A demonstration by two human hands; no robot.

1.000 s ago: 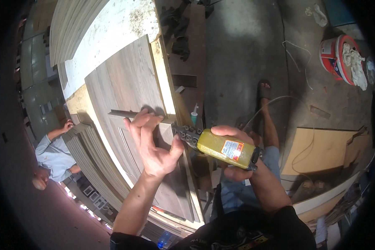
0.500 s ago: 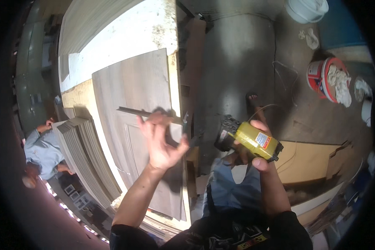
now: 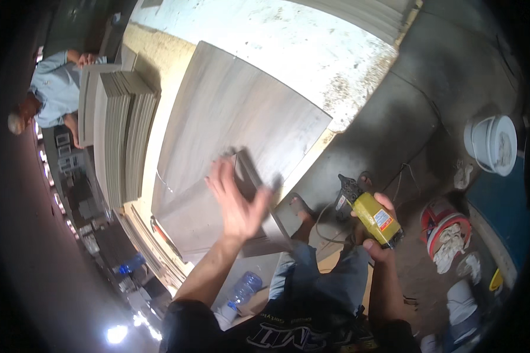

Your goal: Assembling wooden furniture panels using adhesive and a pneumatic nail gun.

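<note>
My right hand (image 3: pixel 380 252) grips a yellow-green trim router (image 3: pixel 372 216) with a black base, held off the table's right edge. Its cord hangs down towards the floor. Fingers spread, my left hand (image 3: pixel 235 203) is over a smaller grey wood-grain panel (image 3: pixel 258 240) with a thick edge. Whether the palm touches this panel I cannot tell. The smaller panel lies on the near part of a large flat wood-grain board (image 3: pixel 247 106), which rests on the worktable (image 3: pixel 341 76).
A stack of panels (image 3: pixel 119 135) stands at the table's left side, with another person (image 3: pixel 59 82) handling it. On the floor at right are a white bucket (image 3: pixel 476 141) and a red bucket (image 3: pixel 433 215) of rags. A blue water bottle (image 3: pixel 247 285) lies near me.
The view has turned, so the table now slants up to the right. My right hand still holds the router. My left hand stays spread over the smaller panel, which now sits at another angle in view.
</note>
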